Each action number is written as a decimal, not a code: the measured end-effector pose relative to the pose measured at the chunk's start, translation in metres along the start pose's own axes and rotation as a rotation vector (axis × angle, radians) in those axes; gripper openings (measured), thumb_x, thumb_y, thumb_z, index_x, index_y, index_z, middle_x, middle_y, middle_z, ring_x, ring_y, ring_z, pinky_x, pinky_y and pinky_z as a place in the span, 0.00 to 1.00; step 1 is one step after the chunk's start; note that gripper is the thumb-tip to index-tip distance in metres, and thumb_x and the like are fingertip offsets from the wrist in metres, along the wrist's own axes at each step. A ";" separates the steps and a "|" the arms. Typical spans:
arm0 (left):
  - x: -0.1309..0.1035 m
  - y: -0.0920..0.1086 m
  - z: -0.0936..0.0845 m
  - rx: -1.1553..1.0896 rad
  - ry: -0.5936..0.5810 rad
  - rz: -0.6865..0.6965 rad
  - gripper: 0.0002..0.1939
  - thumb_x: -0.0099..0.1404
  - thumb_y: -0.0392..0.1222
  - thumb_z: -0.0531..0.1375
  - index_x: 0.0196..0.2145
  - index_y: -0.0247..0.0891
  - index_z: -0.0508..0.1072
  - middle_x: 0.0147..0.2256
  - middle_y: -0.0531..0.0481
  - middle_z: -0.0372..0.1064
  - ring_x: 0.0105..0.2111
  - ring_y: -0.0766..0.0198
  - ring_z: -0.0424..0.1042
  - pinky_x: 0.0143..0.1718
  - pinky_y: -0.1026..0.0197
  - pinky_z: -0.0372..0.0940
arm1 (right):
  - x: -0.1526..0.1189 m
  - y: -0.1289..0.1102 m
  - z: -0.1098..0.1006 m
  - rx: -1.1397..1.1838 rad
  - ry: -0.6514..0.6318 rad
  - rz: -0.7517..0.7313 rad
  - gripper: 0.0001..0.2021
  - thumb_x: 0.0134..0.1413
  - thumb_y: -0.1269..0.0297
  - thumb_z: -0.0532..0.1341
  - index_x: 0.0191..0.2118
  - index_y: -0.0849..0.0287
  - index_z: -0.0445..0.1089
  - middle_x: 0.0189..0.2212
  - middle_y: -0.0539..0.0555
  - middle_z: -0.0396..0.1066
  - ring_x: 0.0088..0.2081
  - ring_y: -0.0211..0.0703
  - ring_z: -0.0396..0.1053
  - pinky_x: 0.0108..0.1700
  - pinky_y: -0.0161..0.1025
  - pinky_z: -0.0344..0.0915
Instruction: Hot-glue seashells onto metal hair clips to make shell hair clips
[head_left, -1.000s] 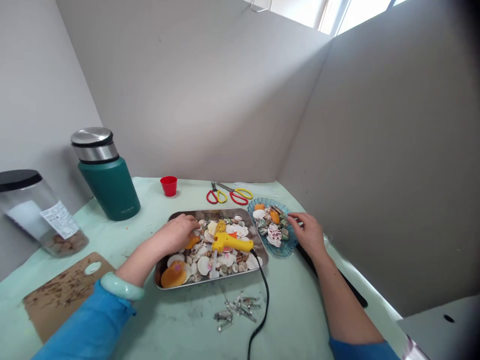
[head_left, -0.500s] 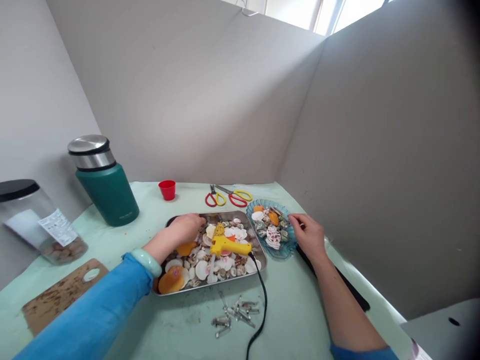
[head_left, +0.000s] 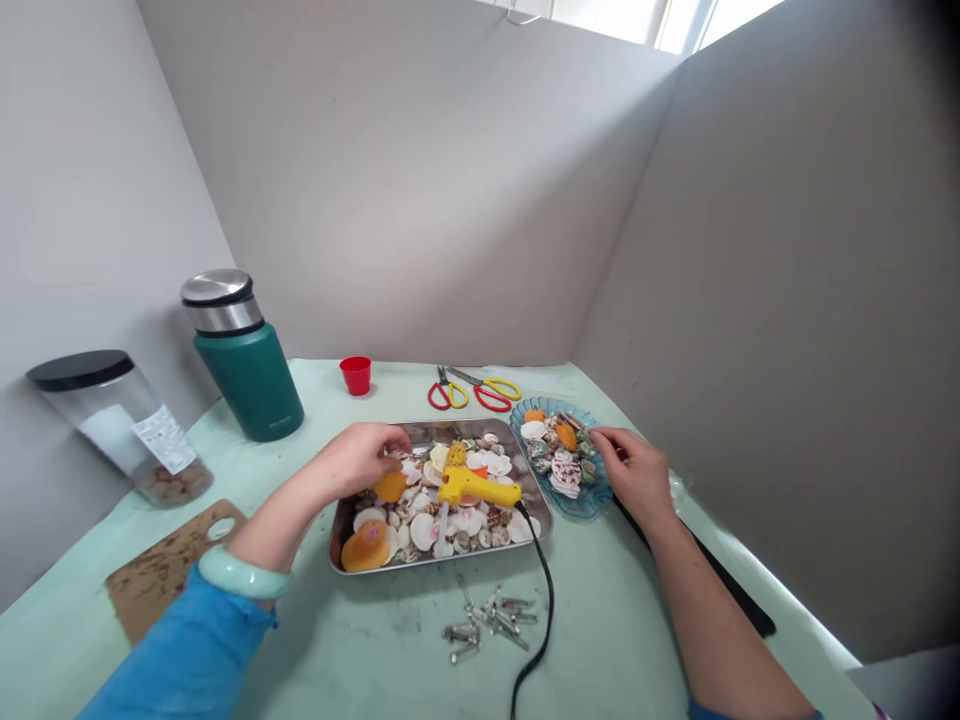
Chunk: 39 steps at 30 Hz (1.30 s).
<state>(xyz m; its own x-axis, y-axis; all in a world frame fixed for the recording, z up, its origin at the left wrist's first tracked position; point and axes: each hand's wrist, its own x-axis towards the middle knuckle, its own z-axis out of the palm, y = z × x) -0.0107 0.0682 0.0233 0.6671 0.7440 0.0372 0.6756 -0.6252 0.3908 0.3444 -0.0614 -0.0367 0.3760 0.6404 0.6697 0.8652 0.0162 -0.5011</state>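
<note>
My left hand (head_left: 365, 458) reaches over the left back part of a metal tray (head_left: 442, 561), its fingers apart and curved above the shells (head_left: 424, 531). Nothing shows between them. A yellow glue gun (head_left: 480, 488) lies on top of the shells, its black cord running toward the front. My right hand (head_left: 630, 470) is at the right edge of a blue scalloped dish (head_left: 583, 507) that holds shells and small stones. Its thumb and forefinger are close together, and whatever may be between them is too small to make out.
A green bottle (head_left: 251, 385), a clear jar (head_left: 161, 450) and a brown board (head_left: 169, 565) are at the left. Behind the tray are a red cup (head_left: 356, 375) and scissors (head_left: 495, 395). Metal clips (head_left: 495, 620) lie in front; a black strip (head_left: 720, 570) runs beneath my right arm.
The view has shifted, so things appear farther right. My left hand has drawn back slightly toward the tray's left side, its fingers spreading. My right hand stays by the dish.
</note>
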 end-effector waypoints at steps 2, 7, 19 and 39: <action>-0.001 -0.001 -0.002 0.000 -0.040 0.020 0.14 0.57 0.40 0.52 0.37 0.41 0.75 0.37 0.49 0.75 0.37 0.60 0.71 0.38 0.62 0.62 | 0.000 0.001 0.000 -0.005 -0.003 0.008 0.14 0.56 0.56 0.55 0.32 0.58 0.73 0.31 0.54 0.75 0.29 0.42 0.69 0.35 0.37 0.64; -0.001 0.002 -0.002 -0.102 -0.078 -0.049 0.14 0.57 0.38 0.51 0.37 0.39 0.74 0.35 0.48 0.76 0.33 0.61 0.73 0.34 0.63 0.64 | -0.001 0.003 0.002 -0.013 -0.011 0.018 0.14 0.55 0.55 0.55 0.32 0.58 0.74 0.31 0.54 0.76 0.28 0.42 0.69 0.34 0.37 0.65; 0.005 -0.005 0.008 0.087 -0.027 -0.094 0.15 0.58 0.43 0.52 0.41 0.42 0.73 0.37 0.48 0.75 0.37 0.58 0.73 0.36 0.62 0.64 | -0.003 0.004 0.003 -0.013 -0.036 0.021 0.13 0.55 0.56 0.55 0.32 0.58 0.73 0.32 0.53 0.76 0.28 0.41 0.69 0.34 0.37 0.64; 0.002 0.002 0.014 0.430 -0.098 0.039 0.15 0.57 0.34 0.51 0.35 0.37 0.76 0.36 0.40 0.72 0.41 0.52 0.68 0.40 0.56 0.62 | -0.003 0.007 0.004 -0.026 -0.063 0.032 0.14 0.55 0.55 0.55 0.32 0.58 0.74 0.31 0.54 0.76 0.27 0.42 0.69 0.33 0.37 0.64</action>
<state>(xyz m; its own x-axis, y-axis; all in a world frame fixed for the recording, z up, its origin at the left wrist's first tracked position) -0.0033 0.0652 0.0112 0.7073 0.7050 -0.0514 0.7046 -0.7090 -0.0282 0.3475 -0.0600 -0.0446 0.3827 0.6876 0.6170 0.8618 -0.0249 -0.5067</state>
